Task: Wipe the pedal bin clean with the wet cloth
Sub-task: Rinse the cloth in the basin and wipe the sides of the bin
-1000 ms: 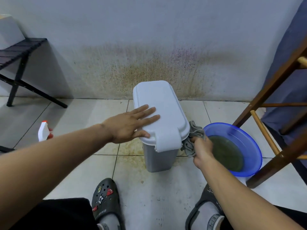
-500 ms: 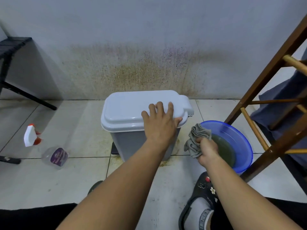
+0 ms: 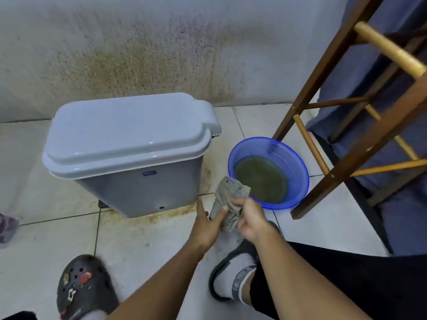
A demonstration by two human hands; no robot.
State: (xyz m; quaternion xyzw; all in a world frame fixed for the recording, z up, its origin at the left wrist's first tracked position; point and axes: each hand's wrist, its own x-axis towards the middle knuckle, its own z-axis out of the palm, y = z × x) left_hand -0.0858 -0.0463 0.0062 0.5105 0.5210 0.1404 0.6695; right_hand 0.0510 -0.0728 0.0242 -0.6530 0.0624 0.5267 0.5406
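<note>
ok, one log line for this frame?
left hand: grips wet cloth | right hand: grips wet cloth | pedal bin: upright, lid shut | basin: murky water, right of bin

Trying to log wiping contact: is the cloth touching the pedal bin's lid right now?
No, the left hand and right hand hold the cloth bunched low beside the blue basin, well clear of the lid.

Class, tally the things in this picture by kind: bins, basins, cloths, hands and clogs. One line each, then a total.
pedal bin: 1
blue basin: 1
cloth: 1
hands: 2, the left hand and the right hand, both holding the cloth
clogs: 2, the left clog and the right clog
total: 7
</note>
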